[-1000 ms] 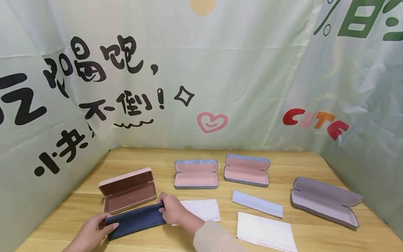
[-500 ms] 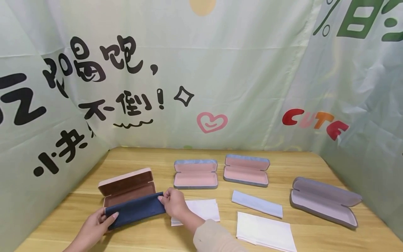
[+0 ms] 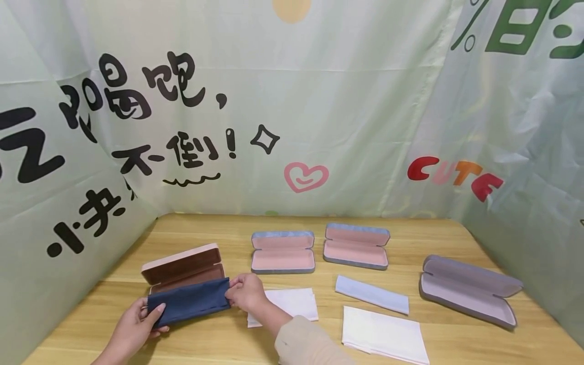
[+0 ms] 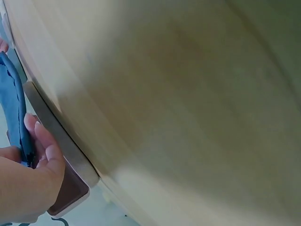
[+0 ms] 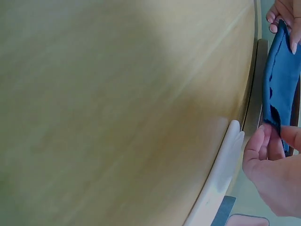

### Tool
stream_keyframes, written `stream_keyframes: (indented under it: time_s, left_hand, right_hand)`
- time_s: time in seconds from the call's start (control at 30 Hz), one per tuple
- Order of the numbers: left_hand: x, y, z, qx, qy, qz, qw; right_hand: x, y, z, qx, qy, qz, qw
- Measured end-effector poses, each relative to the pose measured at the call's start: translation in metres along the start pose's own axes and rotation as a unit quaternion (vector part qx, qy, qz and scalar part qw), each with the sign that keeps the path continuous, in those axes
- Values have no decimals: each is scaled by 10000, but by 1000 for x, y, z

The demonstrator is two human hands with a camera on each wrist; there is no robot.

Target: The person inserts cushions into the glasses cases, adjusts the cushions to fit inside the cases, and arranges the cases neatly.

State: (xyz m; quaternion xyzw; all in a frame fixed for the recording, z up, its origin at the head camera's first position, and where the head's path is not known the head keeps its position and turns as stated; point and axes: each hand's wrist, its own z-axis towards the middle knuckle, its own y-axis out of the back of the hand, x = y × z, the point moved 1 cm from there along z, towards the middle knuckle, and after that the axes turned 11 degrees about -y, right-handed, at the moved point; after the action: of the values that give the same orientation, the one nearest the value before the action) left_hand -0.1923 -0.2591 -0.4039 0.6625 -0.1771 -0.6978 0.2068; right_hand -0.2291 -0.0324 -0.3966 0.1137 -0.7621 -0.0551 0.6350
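A folded dark blue cloth (image 3: 189,301) is stretched between my two hands, raised just in front of an open glasses case (image 3: 182,266) with brown lining. My left hand (image 3: 134,324) pinches the cloth's left end, thumb on the near face and fingers behind. At the other end, my right hand (image 3: 248,291) pinches the right edge between thumb and fingers. The cloth hides the lower front part of the brown-lined case. In the left wrist view the blue cloth (image 4: 11,103) shows its folded edge beside the case (image 4: 70,188).
Two open cases with pink lining, one (image 3: 283,253) centre and one (image 3: 356,247) beside it, stand at the back. A grey-purple case (image 3: 470,291) lies open at right. White folded cloths (image 3: 292,304), (image 3: 383,332) and a light blue cloth (image 3: 371,294) lie on the wooden table (image 3: 410,238).
Held in both hands, the blue cloth has risen and shifted slightly left, now covering more of the brown-lined case. My right hand has moved up, then a little left.
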Motion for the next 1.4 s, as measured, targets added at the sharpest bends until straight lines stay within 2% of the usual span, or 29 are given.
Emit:
stream_keyframes:
  time_s: [0.1, 0.3, 0.53, 1.03, 1.3, 1.4]
  left_hand:
    - [1, 1, 1, -60, -39, 65, 10000]
    - [1, 4, 7, -72, -15, 51, 10000]
    - [-7, 8, 13, -176, -27, 79, 9998]
    - [-7, 11, 18, -304, 105, 22, 9995]
    - [-8, 17, 19, -510, 97, 703, 9962]
    - [-7, 19, 20, -514, 106, 741, 9959]
  right_hand:
    - [0, 0, 1, -89, 28, -107, 9999]
    - [0, -3, 1, -211, -93, 122, 9997]
    - [2, -8, 3, -38, -272, 376, 9989]
    - [2, -11, 18, -176, -142, 66, 9997]
    - [5, -16, 23, -158, -115, 218, 9996]
    - [5, -16, 24, -37, -78, 193, 9998]
